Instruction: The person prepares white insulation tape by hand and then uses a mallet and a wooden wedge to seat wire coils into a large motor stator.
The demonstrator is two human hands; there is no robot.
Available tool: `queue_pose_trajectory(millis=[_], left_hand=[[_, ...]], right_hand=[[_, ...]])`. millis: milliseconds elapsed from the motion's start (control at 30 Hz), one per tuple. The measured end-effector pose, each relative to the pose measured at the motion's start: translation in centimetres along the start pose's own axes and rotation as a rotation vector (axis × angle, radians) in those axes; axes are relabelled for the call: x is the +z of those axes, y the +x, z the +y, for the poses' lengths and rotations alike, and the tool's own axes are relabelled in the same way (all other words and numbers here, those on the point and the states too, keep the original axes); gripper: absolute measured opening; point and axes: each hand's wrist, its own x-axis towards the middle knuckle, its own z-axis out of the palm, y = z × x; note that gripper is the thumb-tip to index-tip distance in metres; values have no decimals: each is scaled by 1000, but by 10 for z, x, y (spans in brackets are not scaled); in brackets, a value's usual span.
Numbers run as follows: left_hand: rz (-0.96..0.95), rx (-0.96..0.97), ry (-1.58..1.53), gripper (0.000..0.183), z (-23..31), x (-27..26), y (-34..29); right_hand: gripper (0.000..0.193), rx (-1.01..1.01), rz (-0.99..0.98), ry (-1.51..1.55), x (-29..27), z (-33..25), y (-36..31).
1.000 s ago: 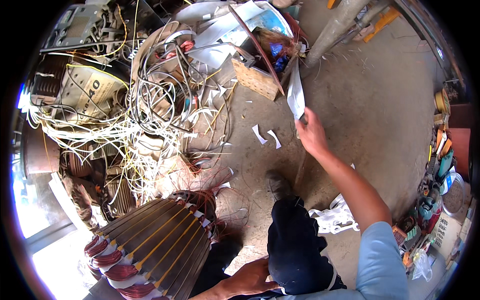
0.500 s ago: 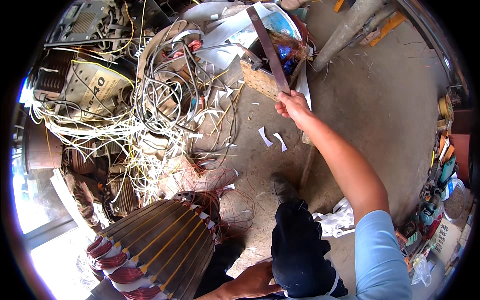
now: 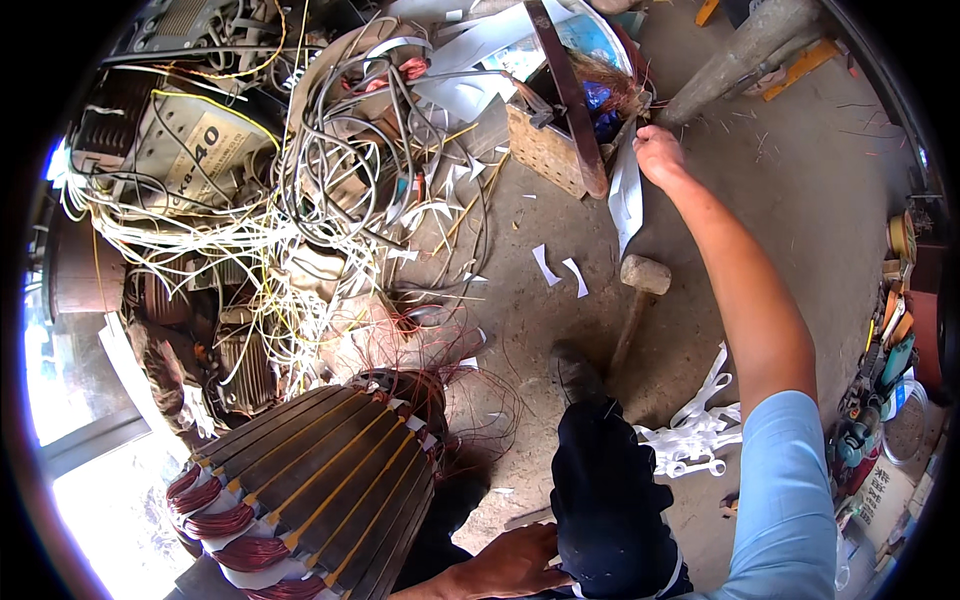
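Observation:
My right hand (image 3: 660,155) is closed, with its fingertips at the upper edge of a long white insulating sheet (image 3: 627,195). Whatever its fingers pinch is hidden. A dark brown flat bar (image 3: 566,95) leans across a perforated wooden box (image 3: 545,150), apart from the hand. Low in the view, my left hand (image 3: 512,562) lies open against my leg with nothing in it. To its left sits a large motor core (image 3: 335,470) with yellow strips along its slots and red copper coils (image 3: 222,515) at its near end.
A wooden mallet (image 3: 645,275) stands by my shoe, with white cut strips (image 3: 690,440) to its right. Tangled wires (image 3: 340,170) spread over machinery at the left. A grey pole (image 3: 740,55) rises at the back; tools (image 3: 885,370) line the right edge.
My right hand has let go of the brown bar and moved right to the white sheet. The bar now rests on the box. My left hand stays at my leg. The view has shifted slightly.

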Motion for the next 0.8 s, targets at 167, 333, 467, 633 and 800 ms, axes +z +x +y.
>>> queue_pose_trajectory(millis=[167, 333, 467, 633, 800], left_hand=[[-27, -89, -135, 65, 0, 1, 1], [15, -83, -175, 62, 4, 2, 5], [-72, -83, -37, 49, -2, 2, 5], [-80, -52, -30, 51, -8, 4, -1], [-75, -16, -15, 52, -12, 5, 0]], right_hand=[[30, 173, 69, 179, 2, -24, -21], [27, 179, 13, 253, 2, -38, -62], [28, 103, -2, 187, 7, -34, -88], [26, -22, -159, 130, 30, -14, -131], [12, -123, -278, 247, 58, 40, -207]])
